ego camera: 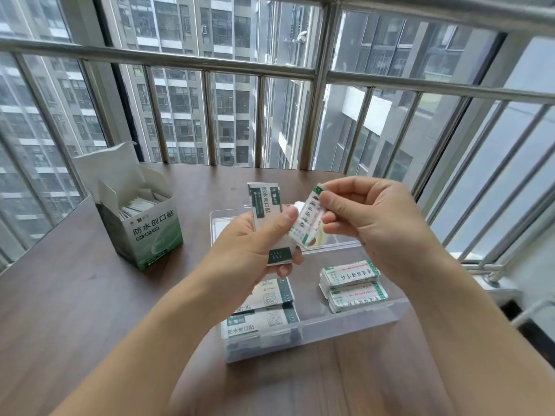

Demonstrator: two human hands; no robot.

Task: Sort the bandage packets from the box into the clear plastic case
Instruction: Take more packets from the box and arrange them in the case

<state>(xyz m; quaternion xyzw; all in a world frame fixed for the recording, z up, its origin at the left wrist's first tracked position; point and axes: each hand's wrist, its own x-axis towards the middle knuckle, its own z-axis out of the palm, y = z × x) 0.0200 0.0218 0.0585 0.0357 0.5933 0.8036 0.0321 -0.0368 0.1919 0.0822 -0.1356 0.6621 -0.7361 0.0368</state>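
over the clear case (345,321) on the worktop (60,310), the left hand (258,244) grips a dark-green-and-white packet (264,205); the right hand (369,217) pinches a smaller red-lettered packet (306,223) by its top edge. both look featherlight, thin, floppy and probably slick, so edge pinches suit. sorted stacks fill two compartments; the box (144,223) stands left.

One view only — a wide-angle camera worn on the person's head, looking forward and down over both forearms at the hands, left hand (255,235) and right hand (369,223), which sit close under the lens near the middle of the picture. It faces across the wooden counter (69,295) toward a metal window railing (210,63) and tower blocks outside — straight bars bow at the edges. No second view shares the scene.
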